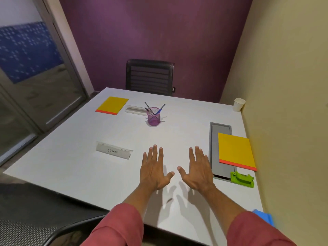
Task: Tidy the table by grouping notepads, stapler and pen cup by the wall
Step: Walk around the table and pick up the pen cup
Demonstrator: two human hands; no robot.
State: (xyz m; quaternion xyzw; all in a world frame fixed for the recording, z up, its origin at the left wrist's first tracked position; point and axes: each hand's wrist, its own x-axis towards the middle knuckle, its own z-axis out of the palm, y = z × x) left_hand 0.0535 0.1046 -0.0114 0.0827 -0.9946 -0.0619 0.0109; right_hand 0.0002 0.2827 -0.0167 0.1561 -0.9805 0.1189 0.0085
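Note:
A yellow notepad with an orange edge lies at the far left of the white table. A second yellow notepad rests by the right wall, partly over a grey cable tray. Just in front of it sits a green stapler. A purple mesh pen cup with several pens stands mid-table toward the far side. My left hand and my right hand hover flat over the near middle of the table, fingers spread, holding nothing.
A folded white name card stands left of my hands, and another one lies beside the pen cup. A paper cup sits in the far right corner. A black chair faces the far edge. Something blue shows at the near right.

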